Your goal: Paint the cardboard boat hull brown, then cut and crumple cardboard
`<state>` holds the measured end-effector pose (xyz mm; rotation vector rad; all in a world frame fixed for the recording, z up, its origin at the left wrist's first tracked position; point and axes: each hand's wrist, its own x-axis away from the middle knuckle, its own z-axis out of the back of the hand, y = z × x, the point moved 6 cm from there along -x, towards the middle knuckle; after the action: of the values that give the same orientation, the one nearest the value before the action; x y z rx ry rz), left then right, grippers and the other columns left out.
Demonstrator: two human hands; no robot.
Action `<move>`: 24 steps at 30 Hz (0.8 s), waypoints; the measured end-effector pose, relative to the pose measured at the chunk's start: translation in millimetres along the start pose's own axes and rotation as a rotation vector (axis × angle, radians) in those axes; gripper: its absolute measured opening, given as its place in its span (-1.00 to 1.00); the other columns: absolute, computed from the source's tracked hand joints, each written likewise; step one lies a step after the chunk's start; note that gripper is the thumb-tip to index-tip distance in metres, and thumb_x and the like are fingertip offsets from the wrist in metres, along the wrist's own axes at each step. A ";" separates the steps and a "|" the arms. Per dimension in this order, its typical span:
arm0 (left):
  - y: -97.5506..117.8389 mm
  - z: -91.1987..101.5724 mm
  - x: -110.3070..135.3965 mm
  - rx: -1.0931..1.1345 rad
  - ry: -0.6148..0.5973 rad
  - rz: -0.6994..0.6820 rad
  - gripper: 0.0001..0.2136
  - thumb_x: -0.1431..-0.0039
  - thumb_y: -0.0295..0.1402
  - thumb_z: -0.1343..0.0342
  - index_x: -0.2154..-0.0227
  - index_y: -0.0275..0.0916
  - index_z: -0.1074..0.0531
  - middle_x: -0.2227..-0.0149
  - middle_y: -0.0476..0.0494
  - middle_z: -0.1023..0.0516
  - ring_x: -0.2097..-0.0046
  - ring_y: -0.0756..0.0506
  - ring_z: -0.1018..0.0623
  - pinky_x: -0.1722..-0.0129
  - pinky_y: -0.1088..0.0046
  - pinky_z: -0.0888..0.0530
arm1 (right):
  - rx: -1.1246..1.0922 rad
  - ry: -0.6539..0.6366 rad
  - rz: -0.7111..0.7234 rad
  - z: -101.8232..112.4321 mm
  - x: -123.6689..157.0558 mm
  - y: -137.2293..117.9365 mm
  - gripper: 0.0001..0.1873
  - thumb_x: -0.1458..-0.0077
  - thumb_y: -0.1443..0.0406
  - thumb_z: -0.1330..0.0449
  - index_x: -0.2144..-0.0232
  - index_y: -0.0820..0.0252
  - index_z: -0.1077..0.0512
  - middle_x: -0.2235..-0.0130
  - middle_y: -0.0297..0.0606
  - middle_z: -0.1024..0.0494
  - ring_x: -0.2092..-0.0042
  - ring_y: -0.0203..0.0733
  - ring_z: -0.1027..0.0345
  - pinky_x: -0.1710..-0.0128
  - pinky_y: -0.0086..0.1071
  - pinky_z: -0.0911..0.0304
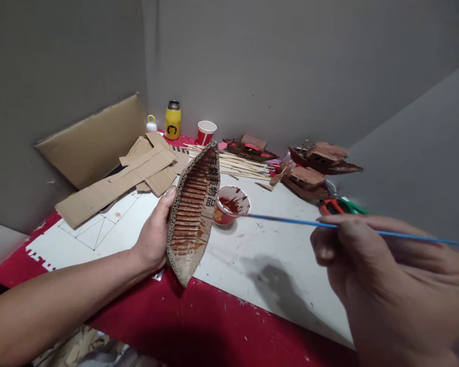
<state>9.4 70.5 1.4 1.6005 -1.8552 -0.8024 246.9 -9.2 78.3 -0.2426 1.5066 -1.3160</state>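
Observation:
My left hand (156,232) grips a cardboard boat hull (191,214) by its left side and holds it tilted up above the table's front edge. Reddish-brown paint covers much of the hull's ribbed inside; the lower tip is bare cardboard with dark printed characters along the right side. Pinched in my right hand (382,265) is a thin blue paintbrush (290,219), lying almost level. Its tip is near the rim of a red paper cup (224,218) smeared inside with brown paint; whether it touches the cup I cannot tell.
Cardboard strips (115,183) lie at the left near a leaning cardboard sheet (95,142). Behind stand a yellow bottle (172,122) and another paper cup (206,133). Thin wooden sticks (240,164), several brown model boats (325,157) and scissors (332,206) occupy the back right.

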 end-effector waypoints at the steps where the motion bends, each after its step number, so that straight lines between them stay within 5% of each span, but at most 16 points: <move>1: 0.1 -0.5 0.5 0.003 -0.003 0.002 -0.73 -0.26 -0.12 -0.13 0.25 -0.19 -0.60 0.26 0.02 -0.68 0.22 -0.06 -0.61 0.03 0.40 -0.50 | -0.049 -0.056 -0.042 -3.6 7.8 -4.1 -0.87 -0.15 0.23 -0.35 0.44 0.07 -0.62 0.58 -0.38 -0.49 0.61 -0.32 -0.29 0.67 -0.43 -0.23; 5: 2.5 -2.7 3.1 0.024 -0.024 -0.002 -0.77 -0.28 -0.17 -0.13 0.28 -0.18 -0.60 0.29 0.03 -0.67 0.17 -0.10 -0.62 -0.01 0.37 -0.50 | -0.095 -0.240 -0.085 -14.5 36.7 -22.4 -0.94 -0.16 0.27 -0.35 0.34 -0.02 -0.64 0.50 -0.38 -0.57 0.58 -0.34 -0.34 0.59 -0.44 -0.35; 10: 3.7 -3.5 7.1 0.010 -0.045 0.014 -0.78 -0.26 -0.15 -0.15 0.33 -0.16 -0.60 0.29 0.02 -0.67 0.08 -0.15 -0.63 -0.01 0.34 -0.52 | -0.093 -0.391 0.042 -20.8 48.6 -26.3 -0.85 -0.18 0.34 -0.32 0.21 -0.03 -0.61 0.41 -0.38 -0.64 0.44 -0.26 -0.49 0.31 -0.36 -0.51; 15: 7.9 -3.3 10.2 -0.030 -0.027 -0.019 -0.79 -0.24 -0.17 -0.17 0.40 -0.16 -0.57 0.30 0.03 -0.66 0.04 -0.16 -0.61 -0.03 0.35 -0.51 | -0.196 -0.575 0.229 -33.6 47.1 -30.6 -0.76 -0.19 0.44 -0.26 0.13 0.06 -0.56 0.38 -0.32 -0.67 0.48 -0.26 -0.49 0.43 -0.37 -0.47; 24: 8.9 -6.4 10.7 0.001 -0.071 -0.007 -0.81 -0.26 -0.18 -0.15 0.39 -0.13 -0.56 0.32 0.06 -0.66 0.05 -0.16 -0.62 0.00 0.33 -0.54 | 0.009 -0.485 0.185 -24.0 48.5 -38.8 -0.85 -0.20 0.40 -0.25 0.23 0.04 -0.56 0.42 -0.31 -0.63 0.45 -0.18 -0.52 0.35 -0.29 -0.53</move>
<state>6.8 60.4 12.6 1.5987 -1.9004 -0.8713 190.3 -44.2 78.0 -0.3773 1.0832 -1.0249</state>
